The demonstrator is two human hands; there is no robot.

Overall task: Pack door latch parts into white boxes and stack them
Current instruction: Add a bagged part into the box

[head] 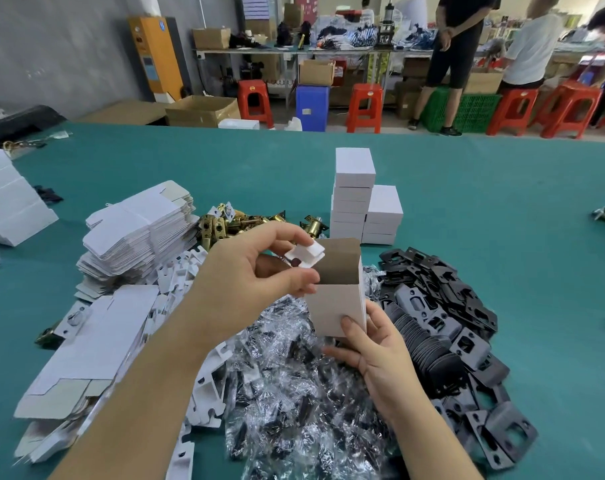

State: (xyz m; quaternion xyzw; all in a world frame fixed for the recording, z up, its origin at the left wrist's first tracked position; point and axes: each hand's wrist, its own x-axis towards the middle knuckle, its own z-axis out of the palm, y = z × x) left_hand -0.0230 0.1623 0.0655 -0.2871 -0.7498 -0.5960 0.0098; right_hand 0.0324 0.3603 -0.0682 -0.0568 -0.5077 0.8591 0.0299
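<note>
1. The open box (337, 306) is held above the table (467, 202), the right hand (373, 355) under it and the left hand (256, 275) at its mouth, to its left.
2. Bagged parts (294, 393) lie beneath the box.
3. Plates (446, 327) lie to the right.
4. Flat cartons (138, 233) lie to the left.
5. Latches (231, 221) lie behind the hands.
6. Stacked boxes (359, 199) stand behind the box.

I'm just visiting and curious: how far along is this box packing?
Done: two stacks of closed white boxes stand on the green table. In hand: the right hand holds an open box while the left hand pinches a white insert at its mouth. Left: heaps of flat cartons, brass latches, black plates and bagged parts.
</note>
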